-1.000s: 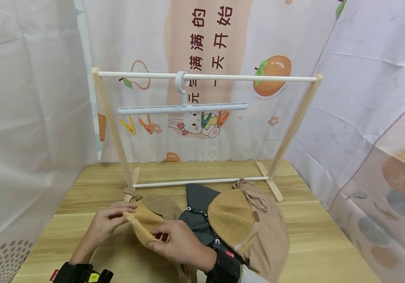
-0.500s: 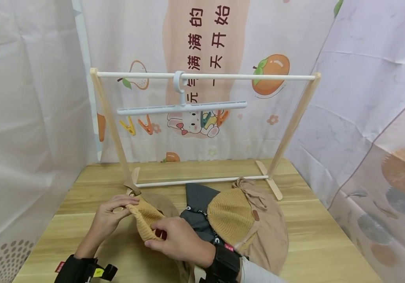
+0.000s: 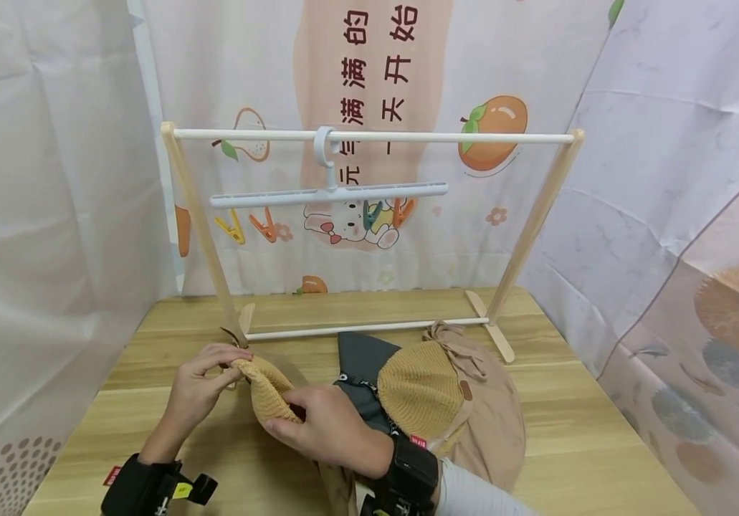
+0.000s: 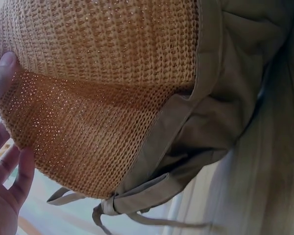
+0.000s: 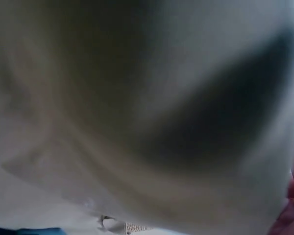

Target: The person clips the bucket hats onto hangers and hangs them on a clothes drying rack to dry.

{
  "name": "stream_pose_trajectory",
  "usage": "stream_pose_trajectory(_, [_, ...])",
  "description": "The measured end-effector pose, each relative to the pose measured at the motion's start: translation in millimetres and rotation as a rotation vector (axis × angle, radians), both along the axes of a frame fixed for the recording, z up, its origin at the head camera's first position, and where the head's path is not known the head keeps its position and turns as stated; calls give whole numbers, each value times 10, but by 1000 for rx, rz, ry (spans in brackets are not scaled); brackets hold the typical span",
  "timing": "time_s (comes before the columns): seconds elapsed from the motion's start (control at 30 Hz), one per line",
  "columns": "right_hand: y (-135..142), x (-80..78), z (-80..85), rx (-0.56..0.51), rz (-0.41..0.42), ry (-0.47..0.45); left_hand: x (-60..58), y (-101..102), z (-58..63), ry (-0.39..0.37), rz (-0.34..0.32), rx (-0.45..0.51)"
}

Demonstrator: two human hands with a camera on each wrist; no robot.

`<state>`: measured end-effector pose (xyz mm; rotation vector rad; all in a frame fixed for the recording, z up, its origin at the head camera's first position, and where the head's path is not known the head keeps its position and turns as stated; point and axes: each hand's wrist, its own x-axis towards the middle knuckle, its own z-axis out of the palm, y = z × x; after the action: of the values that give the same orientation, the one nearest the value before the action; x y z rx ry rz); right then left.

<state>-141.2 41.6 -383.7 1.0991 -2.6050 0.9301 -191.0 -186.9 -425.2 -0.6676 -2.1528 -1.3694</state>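
Note:
A sun hat with a woven straw crown point(image 3: 271, 393) and a khaki cloth brim point(image 4: 186, 134) is held between both hands, crown toward the person. My left hand point(image 3: 198, 383) pinches the crown on its left side, thumb on one face and fingers behind in the left wrist view. My right hand point(image 3: 337, 433) grips the crown's lower right part, its fingertips hidden in the folds. A cloth bow point(image 4: 137, 198) hangs at the brim's edge. Blurred khaki cloth point(image 5: 186, 196) fills most of the right wrist view.
A second sun hat point(image 3: 423, 390) with a tan brim lies right of the hands, against a dark grey fabric item point(image 3: 365, 362). Behind stands a wooden rack with a white rail point(image 3: 446, 137). A pale blue hanger point(image 3: 382, 192) hangs there, with several coloured clips point(image 3: 230, 228) just below.
The hat's crown has tilted up and shifted slightly right, and less of its brim shows behind it. Both hands keep their hold; the left has risen a little.

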Motion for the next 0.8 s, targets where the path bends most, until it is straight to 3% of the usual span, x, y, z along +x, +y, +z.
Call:
stream_pose_trajectory(0.2, [0, -24, 59, -12, 4, 48, -3, 4, 65, 49, 2, 20])
stream_pose_trajectory(0.43, [9, -6, 82, -38, 8, 27, 55, 27, 98, 227, 10, 61])
stream_pose_trajectory(0.8, [7, -59, 190, -86, -20, -27, 48, 26, 207, 216, 80, 74])
